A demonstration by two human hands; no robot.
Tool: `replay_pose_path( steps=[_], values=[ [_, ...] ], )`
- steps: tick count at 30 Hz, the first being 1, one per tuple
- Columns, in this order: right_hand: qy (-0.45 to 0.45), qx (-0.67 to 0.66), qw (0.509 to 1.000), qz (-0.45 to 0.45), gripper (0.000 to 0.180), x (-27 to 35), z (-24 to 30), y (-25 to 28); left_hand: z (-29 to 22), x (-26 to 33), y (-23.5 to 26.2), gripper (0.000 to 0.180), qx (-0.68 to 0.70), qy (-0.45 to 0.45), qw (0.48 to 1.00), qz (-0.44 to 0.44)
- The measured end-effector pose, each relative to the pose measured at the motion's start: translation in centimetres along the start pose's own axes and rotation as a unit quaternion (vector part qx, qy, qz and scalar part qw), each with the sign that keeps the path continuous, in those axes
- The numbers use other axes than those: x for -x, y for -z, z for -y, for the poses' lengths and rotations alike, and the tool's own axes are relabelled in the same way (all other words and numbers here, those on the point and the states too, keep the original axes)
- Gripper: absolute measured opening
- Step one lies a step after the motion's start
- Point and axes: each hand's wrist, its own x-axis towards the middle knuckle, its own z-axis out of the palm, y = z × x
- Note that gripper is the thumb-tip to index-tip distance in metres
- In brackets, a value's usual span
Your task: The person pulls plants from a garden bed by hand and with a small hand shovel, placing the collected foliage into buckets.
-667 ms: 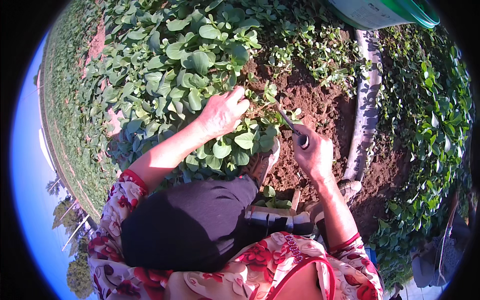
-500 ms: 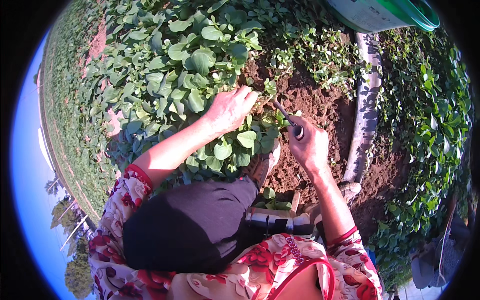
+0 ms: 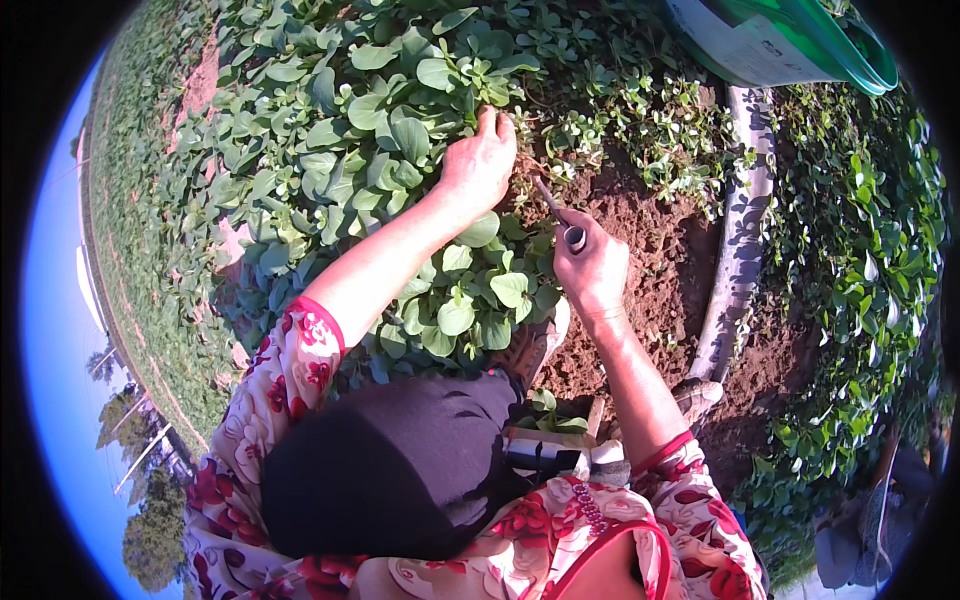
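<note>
Head view, the one I have on my feed from here. Left hand (image 3: pixel 480 162): reached out over the bed, fingers bent, tips in among the broad-leaved greens (image 3: pixel 408 135). I can't tell whether it is pinching a stem; leaves cover the tips. Right hand (image 3: pixel 592 264): clenched round a slim metal hand tool (image 3: pixel 549 201), nearer the body than the left and off to its right. Round handle end shows at the top of that fist; the dark shank runs up and leftward, its tip close to the low stems just right of the left hand. Can't make out the working end.

More broad leaves sit below the left hand, between its forearm and the right fist. Small-leaved plants (image 3: pixel 655 135) beyond the right hand, up and to the right. Reddish-brown soil (image 3: pixel 655 250) directly right of the right hand. Past that, a pale hose (image 3: pixel 722 290) lies lengthwise with leaf shadows on it. Green bucket (image 3: pixel 845 55), tilted, is well beyond the right hand, upper right. Below the hands I get a shoe (image 3: pixel 535 345) and a dark trouser leg (image 3: pixel 385 470); floral sleeves (image 3: pixel 285 400) on both arms.
</note>
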Motion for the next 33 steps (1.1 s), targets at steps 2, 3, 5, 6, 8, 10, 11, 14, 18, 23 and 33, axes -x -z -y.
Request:
replay_pose_path(
  steps=[2, 3, 5, 6, 8, 10, 11, 14, 18, 23, 33],
  values=[
    [0.003, 0.030, 0.999, -0.012, 0.025, -1.1, 0.3, -0.7, 0.1, -0.6, 0.2, 0.055, 0.007, 0.003, 1.000, 0.017],
    [0.021, 0.062, 0.998, -0.008, 0.022, -1.6, 0.8, -1.0, 0.5, -0.9, -0.2, 0.056, -0.029, -0.007, 0.999, 0.015],
    [0.066, 0.119, 0.991, 0.004, 0.021, -2.5, 1.6, -1.4, 0.8, -0.9, -0.5, 0.045, -0.032, 0.004, 0.999, 0.002],
    [0.104, 0.143, 0.984, 0.000, 0.022, -2.7, 1.7, -1.5, 0.8, -1.1, -0.1, 0.041, -0.012, 0.017, 1.000, 0.019],
    [0.149, 0.141, 0.979, 0.010, 0.029, -3.1, 1.6, -1.0, 0.8, -1.3, 0.1, 0.033, 0.000, 0.020, 1.000, 0.000],
    [0.135, 0.125, 0.983, 0.012, 0.028, -2.2, 1.6, 0.3, 0.4, -1.3, 0.8, 0.031, 0.011, 0.038, 0.999, 0.024],
    [0.130, 0.116, 0.985, 0.014, 0.028, -1.2, 1.8, 1.2, 0.5, -0.8, 0.8, 0.026, 0.030, 0.033, 0.999, 0.006],
    [0.091, 0.065, 0.994, 0.006, 0.028, 2.2, -0.2, 4.3, -1.1, 0.5, 1.2, 0.022, 0.084, 0.010, 0.996, -0.002],
    [0.051, 0.022, 0.998, -0.015, 0.023, 6.1, -3.1, 8.0, -4.2, 3.7, 3.0, 0.023, 0.148, -0.069, 0.985, 0.047],
    [0.046, 0.040, 0.994, -0.091, 0.022, 6.6, -6.9, 10.3, -7.4, 3.3, 1.1, 0.022, 0.128, -0.248, 0.960, -0.007],
    [0.018, 0.088, 0.993, -0.081, 0.024, 2.4, -2.8, 6.1, -6.9, -1.6, -0.7, 0.057, -0.015, -0.222, 0.973, -0.052]
  ],
)
